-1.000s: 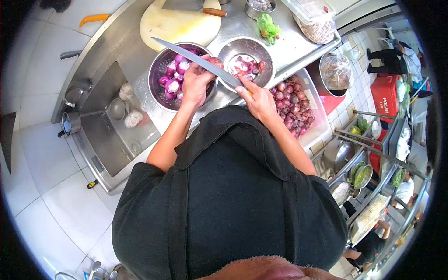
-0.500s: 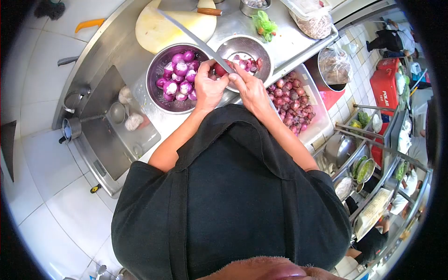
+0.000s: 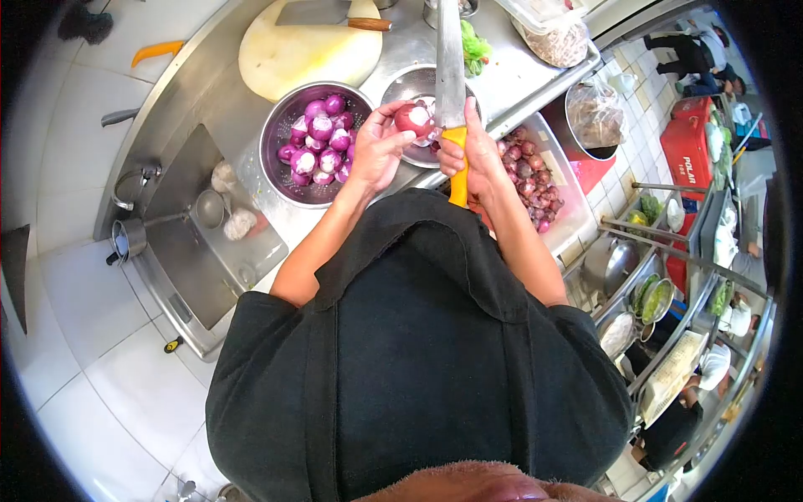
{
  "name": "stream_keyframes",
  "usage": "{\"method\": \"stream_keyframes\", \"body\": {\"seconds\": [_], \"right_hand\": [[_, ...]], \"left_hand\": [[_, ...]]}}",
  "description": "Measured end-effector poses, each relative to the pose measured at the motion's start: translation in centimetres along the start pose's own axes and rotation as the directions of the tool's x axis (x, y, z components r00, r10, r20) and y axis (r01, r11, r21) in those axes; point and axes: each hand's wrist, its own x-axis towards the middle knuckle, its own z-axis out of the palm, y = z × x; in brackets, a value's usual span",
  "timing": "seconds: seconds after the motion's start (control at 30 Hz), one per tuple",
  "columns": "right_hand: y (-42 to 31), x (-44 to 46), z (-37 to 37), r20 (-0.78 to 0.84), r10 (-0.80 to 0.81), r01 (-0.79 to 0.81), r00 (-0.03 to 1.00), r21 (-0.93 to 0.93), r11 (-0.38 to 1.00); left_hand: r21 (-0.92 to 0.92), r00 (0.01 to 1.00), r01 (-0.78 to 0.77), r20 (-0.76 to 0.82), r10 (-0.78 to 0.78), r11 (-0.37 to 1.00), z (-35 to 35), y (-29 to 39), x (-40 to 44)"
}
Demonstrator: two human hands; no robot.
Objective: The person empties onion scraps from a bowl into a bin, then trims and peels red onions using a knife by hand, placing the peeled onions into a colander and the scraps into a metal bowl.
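Observation:
My left hand (image 3: 379, 155) pinches a red onion (image 3: 413, 119) whose cut end shows pale. In my right hand (image 3: 478, 159) is a knife (image 3: 451, 75) with a yellow handle, its broad blade pointing away from me. Both hands are closed and a little apart. Under the onion and blade stands a steel colander (image 3: 400, 88) with onion scraps, partly covered by them. To its left, a second colander (image 3: 272, 159) holds several peeled purple onions (image 3: 320, 127). Unpeeled red onions (image 3: 527, 180) fill a clear plastic bin (image 3: 573, 201) right of my right hand.
A round cutting board (image 3: 293, 63) carries a cleaver (image 3: 314, 12) at the back. The sink (image 3: 180, 226) is at left. Green plastic (image 3: 475, 50) and a bagged tub (image 3: 560, 46) sit farther back. A large pot (image 3: 577, 125) and metal shelving (image 3: 661, 238) stand right; people work beyond.
The knife has swung from slanting left across the onion to pointing straight away. My hands have moved apart, and the onion's pale cut end now faces up.

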Motion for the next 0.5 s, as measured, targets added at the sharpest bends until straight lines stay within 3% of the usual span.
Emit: {"method": "stream_keyframes", "body": {"seconds": [0.03,0.13,0.17,0.23,0.33,0.43,0.5], "right_hand": [[-0.1,0.1,-0.2,0.011,0.005,-0.005,1.000,0.000,1.000],[0.4,0.4,-0.3,-0.069,-0.049,0.043,0.996,-0.089,0.995],[0.5,0.4,-0.2,-0.080,-0.076,0.065,0.994,-0.139,0.988],[0.8,0.3,-0.1,-0.098,-0.129,0.103,0.987,-0.239,0.966],[0.6,-0.1,0.2,-0.069,-0.094,0.079,0.993,-0.197,0.977],[-0.2,0.6,-1.5,0.010,-0.010,0.009,1.000,0.017,1.000],[-0.2,1.1,-2.2,-0.026,-0.017,0.017,1.000,0.018,1.000]], "left_hand": [[-0.049,0.999,-0.009,0.036,0.010,0.999,-0.3,-0.4,0.2],[-0.068,0.984,0.176,-0.006,-0.177,0.982,-0.3,0.0,0.6],[-0.025,0.941,0.316,-0.123,-0.316,0.948,-0.2,0.3,0.8],[0.013,0.935,0.331,-0.141,-0.326,0.944,-0.9,-0.1,1.1],[0.029,0.944,0.307,-0.140,-0.300,0.951,-1.3,-0.6,1.3],[0.074,0.974,0.215,-0.087,-0.208,0.974,-1.2,-1.0,1.4],[0.027,0.984,0.174,-0.035,-0.173,0.984,-1.4,-1.4,1.5]]}}
